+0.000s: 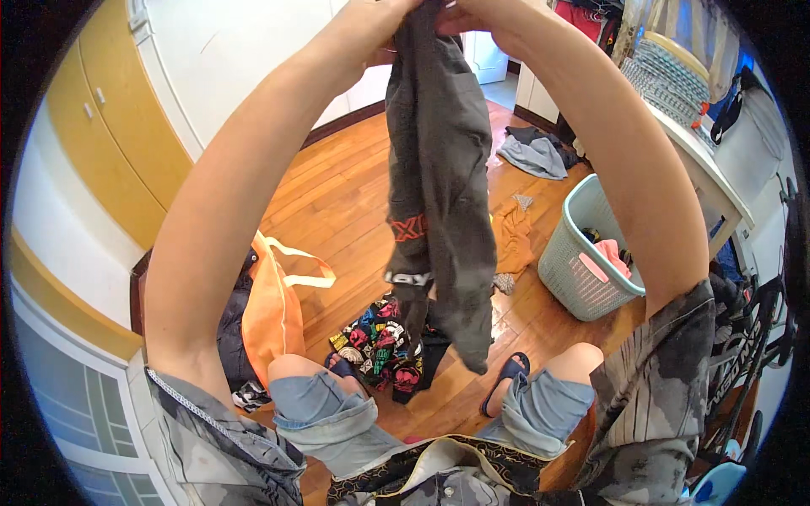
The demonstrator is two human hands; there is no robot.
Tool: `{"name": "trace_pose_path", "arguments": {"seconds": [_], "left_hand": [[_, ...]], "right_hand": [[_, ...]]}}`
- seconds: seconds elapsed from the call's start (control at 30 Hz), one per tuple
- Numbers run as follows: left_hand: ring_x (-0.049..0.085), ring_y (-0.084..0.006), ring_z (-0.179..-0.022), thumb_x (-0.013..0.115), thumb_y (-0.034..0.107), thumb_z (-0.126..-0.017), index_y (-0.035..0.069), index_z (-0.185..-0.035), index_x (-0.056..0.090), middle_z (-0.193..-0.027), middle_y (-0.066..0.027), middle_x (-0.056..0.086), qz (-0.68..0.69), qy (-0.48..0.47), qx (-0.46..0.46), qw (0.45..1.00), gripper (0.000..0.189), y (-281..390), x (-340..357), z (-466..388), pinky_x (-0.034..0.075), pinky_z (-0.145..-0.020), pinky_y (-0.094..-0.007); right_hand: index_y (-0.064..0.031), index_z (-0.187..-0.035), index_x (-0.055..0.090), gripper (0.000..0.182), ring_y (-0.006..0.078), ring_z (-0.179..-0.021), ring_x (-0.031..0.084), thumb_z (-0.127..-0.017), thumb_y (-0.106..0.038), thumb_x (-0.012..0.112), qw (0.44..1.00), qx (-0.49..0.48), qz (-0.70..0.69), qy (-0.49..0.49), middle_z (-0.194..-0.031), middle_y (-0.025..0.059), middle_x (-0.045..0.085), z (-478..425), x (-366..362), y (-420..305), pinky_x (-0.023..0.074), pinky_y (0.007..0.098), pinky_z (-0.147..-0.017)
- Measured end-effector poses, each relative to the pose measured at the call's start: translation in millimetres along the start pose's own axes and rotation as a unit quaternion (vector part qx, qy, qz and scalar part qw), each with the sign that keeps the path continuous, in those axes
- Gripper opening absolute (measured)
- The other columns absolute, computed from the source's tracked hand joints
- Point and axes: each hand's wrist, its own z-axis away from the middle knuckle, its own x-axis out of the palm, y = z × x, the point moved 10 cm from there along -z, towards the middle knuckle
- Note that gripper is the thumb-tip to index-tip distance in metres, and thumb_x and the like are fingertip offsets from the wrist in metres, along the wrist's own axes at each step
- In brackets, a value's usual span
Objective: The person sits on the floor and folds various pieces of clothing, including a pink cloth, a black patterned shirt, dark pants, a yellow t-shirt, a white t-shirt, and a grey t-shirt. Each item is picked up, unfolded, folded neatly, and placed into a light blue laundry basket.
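A dark grey garment hangs full length in front of me, folded in lengthwise. It bears orange and white lettering, and its kind is not clear. My left hand and my right hand grip its upper end at the top edge of the picture, raised high with both arms stretched out. Most of the fingers are cut off by the frame or hidden behind the cloth. Below its lower end, a black garment with a multicoloured print lies on the floor between my feet.
An orange bag stands by my left knee beside a dark padded garment. To the right is a pale blue laundry basket with clothes inside. An orange-brown garment and a grey garment lie on the wooden floor.
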Motion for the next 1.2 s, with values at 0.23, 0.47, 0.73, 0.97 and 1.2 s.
{"name": "trace_pose_path", "arguments": {"seconds": [0.23,0.47,0.73,0.97,1.2], "left_hand": [[0.057,-0.0256,-0.099,0.065,0.002,-0.079,-0.004,-0.122,0.037,-0.111,-0.0179,0.054,0.078,0.013,0.142,0.987,0.052,36,3,47,0.048,-0.089,-0.0364],[0.058,-0.0250,-0.096,0.065,0.006,-0.079,-0.001,-0.118,0.042,-0.105,-0.0171,0.056,0.098,0.075,0.254,0.959,0.046,82,-9,91,0.050,-0.084,-0.0335],[0.053,-0.0264,-0.107,0.059,-0.003,-0.072,-0.002,-0.139,0.025,-0.129,-0.0221,0.044,-0.098,0.056,-0.171,0.979,0.075,-159,-68,61,0.048,-0.087,-0.0338],[0.048,-0.0274,-0.116,0.060,0.017,-0.078,0.000,-0.136,0.032,-0.128,-0.0146,0.050,-0.023,-0.216,-0.237,0.947,0.067,-307,52,134,0.041,-0.097,-0.0366],[0.048,-0.0279,-0.117,0.061,0.020,-0.079,0.000,-0.134,0.035,-0.128,-0.0140,0.050,0.447,0.075,-0.264,0.852,0.065,-305,84,207,0.040,-0.097,-0.0381]], "right_hand": [[0.0017,-0.094,0.065,0.023,0.0236,-0.082,0.063,-0.077,-0.015,0.063,0.963,-0.163,-0.125,0.172,-0.082,0.0105,0.065,16,-74,11,0.0480,0.0353,-0.067],[0.0012,-0.121,0.049,0.049,0.0216,-0.109,0.053,-0.087,-0.034,0.052,0.806,0.279,-0.516,-0.077,-0.117,0.0121,0.056,102,79,191,0.0371,0.0365,-0.100],[-0.0060,-0.126,0.045,0.059,0.0232,-0.110,0.053,-0.081,-0.040,0.062,0.649,0.221,-0.723,-0.084,-0.120,0.0105,0.055,160,98,193,0.0366,0.0380,-0.100],[-0.0056,-0.130,0.039,0.060,0.0237,-0.114,0.049,-0.083,-0.037,0.060,0.747,0.042,-0.656,-0.101,-0.125,0.0096,0.051,146,62,189,0.0362,0.0386,-0.101],[0.0013,-0.121,0.048,0.043,0.0258,-0.105,0.056,-0.083,-0.019,0.051,0.736,0.201,-0.643,-0.071,-0.115,0.0168,0.057,134,59,201,0.0433,0.0377,-0.095]]}}
